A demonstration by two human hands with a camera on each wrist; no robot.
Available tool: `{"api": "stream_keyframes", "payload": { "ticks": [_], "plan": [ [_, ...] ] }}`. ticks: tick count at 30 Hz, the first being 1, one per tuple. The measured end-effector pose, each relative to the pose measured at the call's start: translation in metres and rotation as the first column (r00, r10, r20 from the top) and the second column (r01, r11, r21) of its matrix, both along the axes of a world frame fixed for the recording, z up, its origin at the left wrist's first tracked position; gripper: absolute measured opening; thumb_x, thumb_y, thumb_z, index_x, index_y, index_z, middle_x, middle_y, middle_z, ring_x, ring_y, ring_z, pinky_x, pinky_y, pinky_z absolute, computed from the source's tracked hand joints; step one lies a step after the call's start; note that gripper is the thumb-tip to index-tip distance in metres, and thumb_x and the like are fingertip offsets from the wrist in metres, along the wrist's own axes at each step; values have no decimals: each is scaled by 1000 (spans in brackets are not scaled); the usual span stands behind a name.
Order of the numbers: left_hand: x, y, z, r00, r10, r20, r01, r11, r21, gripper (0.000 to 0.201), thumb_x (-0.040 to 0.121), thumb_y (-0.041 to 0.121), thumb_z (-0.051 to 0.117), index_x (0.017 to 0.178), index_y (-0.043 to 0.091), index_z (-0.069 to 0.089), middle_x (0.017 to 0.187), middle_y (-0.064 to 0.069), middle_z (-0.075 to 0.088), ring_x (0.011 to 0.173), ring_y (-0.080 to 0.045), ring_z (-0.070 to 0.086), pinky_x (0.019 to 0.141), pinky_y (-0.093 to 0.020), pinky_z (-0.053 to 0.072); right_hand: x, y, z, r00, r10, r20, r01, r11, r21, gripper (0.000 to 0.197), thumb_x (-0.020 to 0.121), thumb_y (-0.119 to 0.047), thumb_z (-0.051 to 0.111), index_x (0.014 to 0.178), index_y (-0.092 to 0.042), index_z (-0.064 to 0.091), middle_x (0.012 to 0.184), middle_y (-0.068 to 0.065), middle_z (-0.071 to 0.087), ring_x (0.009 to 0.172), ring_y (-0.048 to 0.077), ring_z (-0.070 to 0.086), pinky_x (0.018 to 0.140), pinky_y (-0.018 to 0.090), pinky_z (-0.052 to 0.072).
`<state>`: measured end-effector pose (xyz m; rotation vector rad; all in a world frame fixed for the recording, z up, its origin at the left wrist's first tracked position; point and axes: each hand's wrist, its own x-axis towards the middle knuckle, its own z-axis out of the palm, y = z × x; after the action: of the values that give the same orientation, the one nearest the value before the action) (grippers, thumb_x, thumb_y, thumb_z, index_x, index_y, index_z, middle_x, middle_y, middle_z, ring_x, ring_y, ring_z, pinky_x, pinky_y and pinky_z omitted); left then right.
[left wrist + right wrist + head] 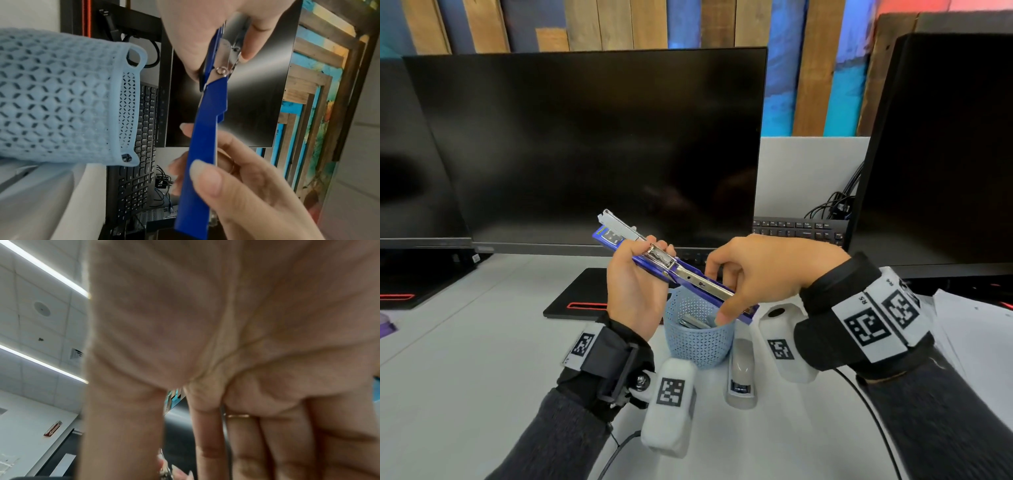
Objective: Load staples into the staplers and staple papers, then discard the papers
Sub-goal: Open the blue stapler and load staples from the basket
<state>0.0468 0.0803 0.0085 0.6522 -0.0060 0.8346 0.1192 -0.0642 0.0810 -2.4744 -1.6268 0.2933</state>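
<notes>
Right hand hides blue stapler end (basket contents unclear).

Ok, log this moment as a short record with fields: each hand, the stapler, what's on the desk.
left hand: grips the blue stapler near its hinge
right hand: fingers pinch the stapler's near end
stapler state: swung open, metal staple channel exposed, held above the desk
below it: light blue mesh basket with metal items inside
beside basket: grey stapler lying on the desk
far right: white papers
</notes>
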Motion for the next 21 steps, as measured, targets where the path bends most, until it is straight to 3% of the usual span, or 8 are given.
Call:
{"api": "stream_keyframes", "payload": {
  "ticks": [3,7,11,13,17,19,21],
  "plan": [
    [4,6,-3,1000,10,-18,-9,1000,4,11,94,5,39,100,12,45,82,-5,44,80,-18,49,89,-33,45,0,-3,3,997,-21,72,15,996,85,35,79,-36,75,109,-20,67,77,-5,69,67,8,61,69,27,53],
    [7,6,-8,993,77,-95,-69,994,89,37,94,6,45,131,10,42,106,-11,47,101,-24,52,92,-35,50,2,-12,9,992,-74,101,49,972,231,16,79,-32,73,85,-17,76,58,-7,66,56,11,64,61,26,55],
    [8,6,-7,993,78,-92,-66,989,134,60,87,8,55,143,11,36,103,-9,48,100,-23,52,99,-46,48,5,-17,15,988,-105,113,56,925,375,24,77,-36,75,64,-15,71,48,-5,62,43,2,55,54,22,51],
    [7,5,-7,992,78,-100,-61,984,169,65,81,12,58,142,11,37,102,-8,48,101,-23,50,102,-51,44,6,-15,16,980,-116,164,25,879,476,31,75,-42,76,64,-13,70,54,0,63,49,6,55,52,21,46],
    [5,2,-7,989,-47,-143,77,975,210,64,79,22,62,137,11,40,116,-18,46,114,-35,49,100,-57,42,10,-2,10,989,-104,105,6,742,671,39,73,-46,78,72,-8,69,63,9,69,58,18,64,62,33,57],
    [5,-2,-5,979,-104,-175,149,952,267,69,78,31,63,139,10,38,132,-28,49,125,-41,50,103,-56,41,13,5,4,995,-93,36,36,668,743,37,74,-43,78,75,-7,69,61,6,71,52,13,65,59,26,57],
    [5,-9,-4,969,-132,-209,204,903,377,67,85,29,59,145,11,35,140,-23,50,128,-35,51,108,-52,40,16,10,-1,997,-46,-64,79,642,762,36,78,-37,76,80,-2,68,61,7,71,50,9,66,56,22,57]
  ]
}}
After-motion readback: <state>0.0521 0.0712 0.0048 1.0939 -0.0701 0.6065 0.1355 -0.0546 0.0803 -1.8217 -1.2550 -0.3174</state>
